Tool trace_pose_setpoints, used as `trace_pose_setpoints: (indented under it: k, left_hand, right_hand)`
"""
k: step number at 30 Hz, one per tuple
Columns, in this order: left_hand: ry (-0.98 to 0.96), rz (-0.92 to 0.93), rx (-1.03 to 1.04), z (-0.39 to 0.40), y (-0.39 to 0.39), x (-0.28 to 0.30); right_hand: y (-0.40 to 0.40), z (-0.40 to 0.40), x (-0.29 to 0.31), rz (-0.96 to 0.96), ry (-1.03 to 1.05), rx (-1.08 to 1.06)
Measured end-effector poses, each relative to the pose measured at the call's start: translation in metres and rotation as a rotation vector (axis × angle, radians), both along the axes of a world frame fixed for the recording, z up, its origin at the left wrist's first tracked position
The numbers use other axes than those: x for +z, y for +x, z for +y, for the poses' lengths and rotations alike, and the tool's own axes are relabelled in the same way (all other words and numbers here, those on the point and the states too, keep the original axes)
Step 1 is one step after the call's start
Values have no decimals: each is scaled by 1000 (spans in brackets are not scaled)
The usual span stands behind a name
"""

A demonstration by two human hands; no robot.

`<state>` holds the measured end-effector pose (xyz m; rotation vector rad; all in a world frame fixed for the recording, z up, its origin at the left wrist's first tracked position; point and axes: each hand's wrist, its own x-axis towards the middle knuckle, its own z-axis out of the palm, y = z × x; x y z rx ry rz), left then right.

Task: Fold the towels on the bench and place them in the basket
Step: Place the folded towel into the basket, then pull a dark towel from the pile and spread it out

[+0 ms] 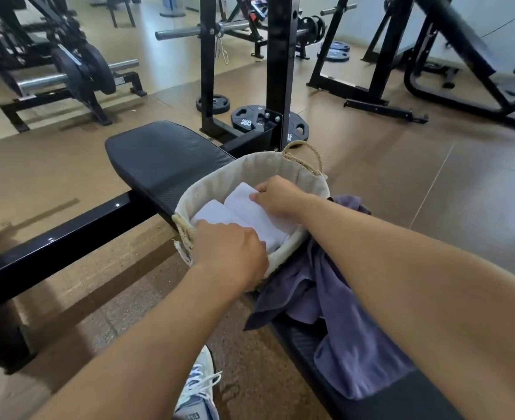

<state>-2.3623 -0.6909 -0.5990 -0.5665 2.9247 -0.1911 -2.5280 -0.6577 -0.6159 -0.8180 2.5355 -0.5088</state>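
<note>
weight plate [251, 120]: white lettering, unreadable | shoe [196, 398]: tongue label print, too blurred

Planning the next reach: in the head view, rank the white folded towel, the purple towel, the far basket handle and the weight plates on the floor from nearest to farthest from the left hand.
1. White folded towel: in the basket, under the left hand.
2. Purple towel: unfolded on the bench, right of that hand.
3. Far basket handle: at the far rim.
4. Weight plates: on the floor beyond the bench.
</note>
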Motion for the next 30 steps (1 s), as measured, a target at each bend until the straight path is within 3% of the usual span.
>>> trace_pose_setpoints:
  k: [11, 16, 18, 22, 26, 28, 30]
  left_hand:
    - [23, -58, -11, 4, -1, 6]
    - [69, 45, 44, 6, -2, 8]
    - [92, 77, 65, 7, -2, 7]
    - [104, 80, 76, 7, -2, 7]
    - [163, 168, 68, 15, -4, 11]
    - [189, 247, 13, 21, -8, 8]
    - [233, 373, -80, 29, -12, 6]
  right_hand:
    - [12, -8, 1, 17, 107, -9]
    - [10, -2, 2, 94, 144, 49]
    - [8, 0, 5, 166, 101, 84]
    - [20, 18, 15, 217, 221, 257]
    - [23, 63, 27, 492, -14, 192]
    - [28, 99, 24, 603, -236, 72]
    - [39, 139, 6, 675, -330, -55]
